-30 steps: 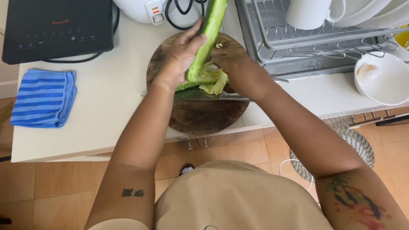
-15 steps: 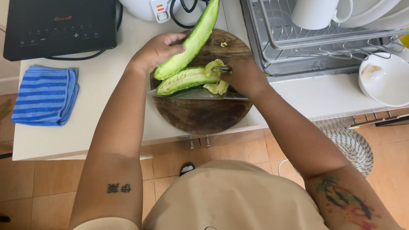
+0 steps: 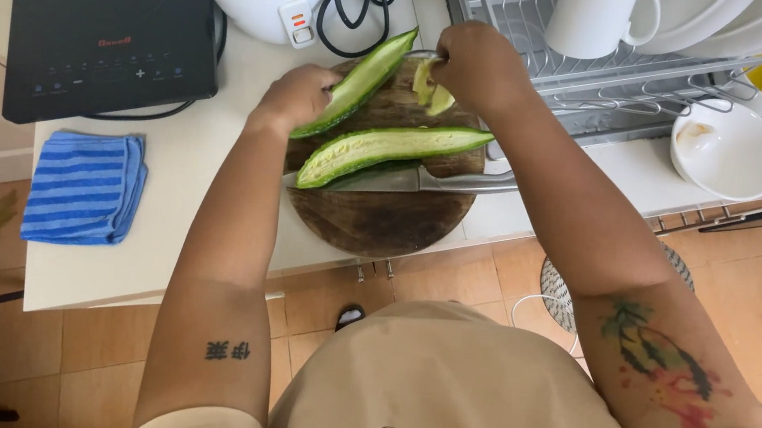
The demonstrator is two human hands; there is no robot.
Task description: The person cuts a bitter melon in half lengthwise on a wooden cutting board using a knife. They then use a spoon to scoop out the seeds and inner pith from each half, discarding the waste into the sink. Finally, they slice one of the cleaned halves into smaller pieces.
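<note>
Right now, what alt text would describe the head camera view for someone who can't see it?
A person's left hand holds one green gourd half over a round wooden board, while the right hand lifts pale scooped pulp. The other half and a knife lie on the board.

Left hand (image 3: 295,96) gripping gourd half (image 3: 356,81), right hand (image 3: 470,64) scooping pith (image 3: 432,93)
</note>
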